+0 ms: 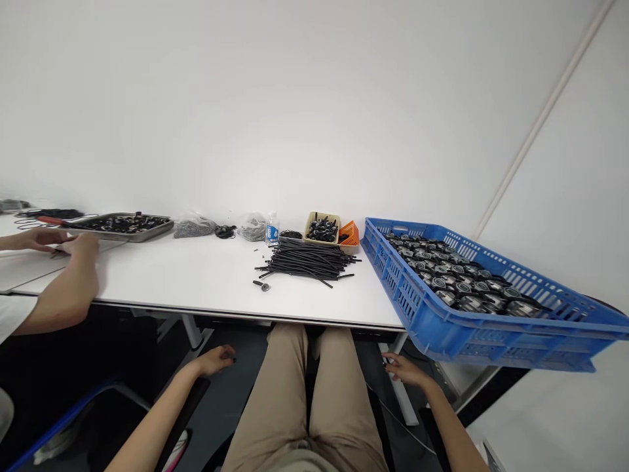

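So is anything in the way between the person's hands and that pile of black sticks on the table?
Yes. Both the left hand and right hand hang below the white table, beside the knees. The table's front edge lies between them and the pile of black sticks. On the tabletop, only one small black part lies before the pile.

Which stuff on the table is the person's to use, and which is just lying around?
Nearest the person's empty left hand and right hand, both below the table edge:
- pile of black rods
- blue crate of dark round parts
- small tub of black pieces

Lying about or someone else's:
- metal tray, by a co-worker's hands
- plastic bags
- small bottle
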A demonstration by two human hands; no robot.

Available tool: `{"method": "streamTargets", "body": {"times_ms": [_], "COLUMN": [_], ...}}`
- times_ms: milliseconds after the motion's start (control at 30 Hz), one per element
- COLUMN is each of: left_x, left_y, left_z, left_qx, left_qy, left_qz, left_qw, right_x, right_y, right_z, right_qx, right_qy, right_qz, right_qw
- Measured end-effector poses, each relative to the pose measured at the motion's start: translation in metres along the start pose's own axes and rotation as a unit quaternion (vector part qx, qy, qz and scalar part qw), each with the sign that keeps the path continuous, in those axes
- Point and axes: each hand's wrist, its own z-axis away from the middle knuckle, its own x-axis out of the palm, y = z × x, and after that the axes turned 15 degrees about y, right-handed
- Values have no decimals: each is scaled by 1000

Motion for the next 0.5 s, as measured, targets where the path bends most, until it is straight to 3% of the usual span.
{"method": "streamTargets", "body": {"times_ms": [500], "left_x": [4], "left_y": [-2], "left_z": [-1], "left_qx": [2], "left_qy": [17], "left_qz": [-19], "left_qw": [1000], "right_x": [3], "right_y": [12], "right_z": [-9], "right_qx": [-4], "right_qy": [-6], "right_qz": [-2], "right_qw": [1000]}}
